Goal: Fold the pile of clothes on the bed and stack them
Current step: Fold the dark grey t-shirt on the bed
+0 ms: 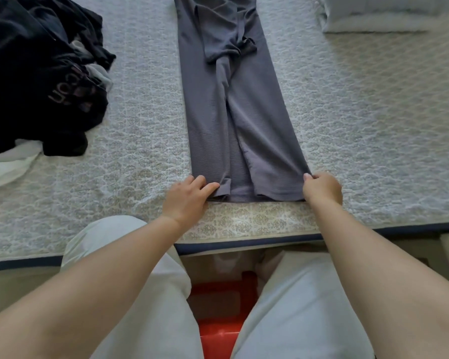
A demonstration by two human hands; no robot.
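- Garment, grey ribbed knit, long and narrow point(233, 112): lies flat on the bed, lengthways away from the person, sides folded inward and a sleeve bunched near the far end; near hem just short of the bed's edge.
- Left hand point(186, 196): fingers curled, pinching the near left corner of the hem.
- Right hand point(323, 187): fingers curled, pinching the near right corner.
- Handling, as judged: light, soft, limp fabric that sags and creases; best gripped at both hem corners and carried over evenly toward the far end.
- Pile of dark unfolded clothes, with pale pieces beneath point(36, 73): far left, well apart from the garment.
- Bed, pale patterned quilted cover point(373, 125).
- Pillow, white point(379, 14): far right corner.
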